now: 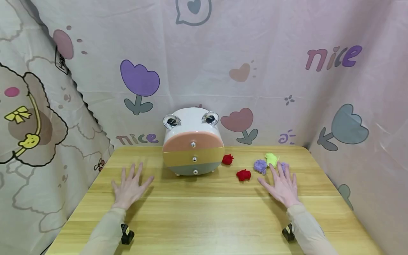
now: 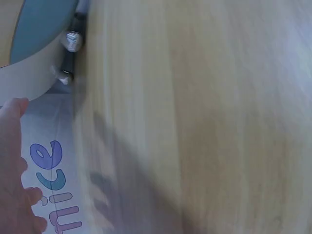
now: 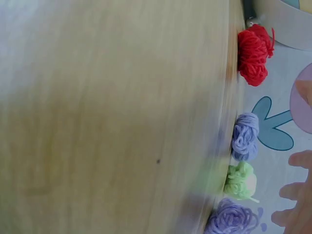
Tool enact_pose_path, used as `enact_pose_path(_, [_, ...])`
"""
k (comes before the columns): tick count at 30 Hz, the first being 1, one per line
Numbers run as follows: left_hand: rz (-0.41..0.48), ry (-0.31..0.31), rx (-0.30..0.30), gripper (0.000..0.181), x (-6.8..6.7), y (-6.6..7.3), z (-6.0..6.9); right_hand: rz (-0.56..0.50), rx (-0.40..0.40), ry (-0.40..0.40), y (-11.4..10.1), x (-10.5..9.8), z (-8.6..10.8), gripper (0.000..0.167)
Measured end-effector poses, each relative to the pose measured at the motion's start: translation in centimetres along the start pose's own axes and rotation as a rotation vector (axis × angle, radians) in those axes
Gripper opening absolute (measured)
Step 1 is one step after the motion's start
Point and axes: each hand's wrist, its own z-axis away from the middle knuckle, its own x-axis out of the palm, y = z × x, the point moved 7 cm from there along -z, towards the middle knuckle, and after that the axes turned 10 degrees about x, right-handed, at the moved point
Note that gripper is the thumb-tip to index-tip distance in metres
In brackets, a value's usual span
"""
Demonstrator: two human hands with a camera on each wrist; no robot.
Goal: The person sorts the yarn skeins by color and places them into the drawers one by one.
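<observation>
Head view: two sleeves (image 1: 106, 230) run out past the bottom edge, each with one black wrist camera (image 1: 126, 234) strapped on, its details hard to make out.
Left hand (image 1: 127, 189): fingers and thumb spread wide, holding nothing, left of the drawer box; the left wrist view cuts it off at the edge, most of the palm lost.
Right hand (image 1: 282, 186): splayed just as wide and empty, nearest the yarn; whether a fingertip touches any, I cannot tell. Its own wrist view shows only part of it.
Frog-faced drawer box (image 1: 193, 150): one, at the far side of the wooden table (image 1: 194, 223); three drawers, pink, yellow and grey-green, three silver knobs (image 1: 194, 159), two eyes (image 1: 172, 121). Both wrist views crop it.
Yarn bundles: five, right of the box: two red (image 1: 243, 175), two purple (image 1: 260, 166), one light green (image 1: 271, 159). Fingers partly hide the right-hand purple one.
Right wrist view: two purple, one green, and a red mass that may be one bundle or two overlapping.
Printed backdrop (image 1: 197, 53): two "nice" words; the speech bubble is cropped at the top.
</observation>
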Motion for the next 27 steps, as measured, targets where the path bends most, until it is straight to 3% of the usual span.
enact_pose_path(9, [0.253,-0.111,-0.054,0.089,-0.5,0.3,-0.1,-0.076,0.038,-0.037,-0.2,-0.4,-0.1,0.092])
enact_pose_path(15, [0.501,-0.116,-0.044,0.087,-1.9,1.8,-0.6,-0.14,0.038,-0.033,-0.9,-0.9,-0.2,0.088])
enact_pose_path(22, [0.668,-0.123,-0.026,0.086,-3.6,3.9,-1.4,-0.233,0.058,-0.084,-2.2,-1.2,-0.2,0.088])
enact_pose_path(27, [0.775,-0.119,-0.017,0.086,-4.8,5.4,-2.3,-0.306,0.041,-0.079,-3.3,-1.6,-0.3,0.077])
